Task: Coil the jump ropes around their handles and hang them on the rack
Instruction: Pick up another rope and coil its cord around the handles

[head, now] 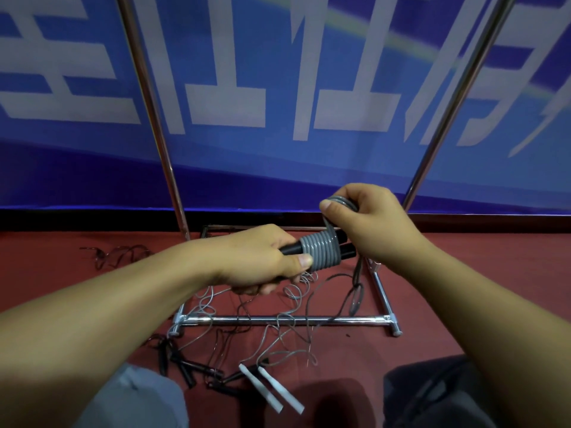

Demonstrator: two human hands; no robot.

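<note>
We grip the paired black handles [312, 251] in our left hand [259, 261]; grey rope [321, 250] coils sit beside its thumb. Our right hand [367, 217] pinches the rope's free loop above.

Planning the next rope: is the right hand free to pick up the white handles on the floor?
Probably not yet: the right hand grips the gray rope it's winding. Nothing covers the white handles.

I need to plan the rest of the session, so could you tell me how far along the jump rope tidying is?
Nothing looks hung: no rope shows on the visible rack bars. In hand: the left hand grips the black handles, already wrapped in several turns of grey rope, while the right hand pinches a loop of it. Left: loose rope below, plus white-handled and black-handled ropes lying on the floor.
</note>
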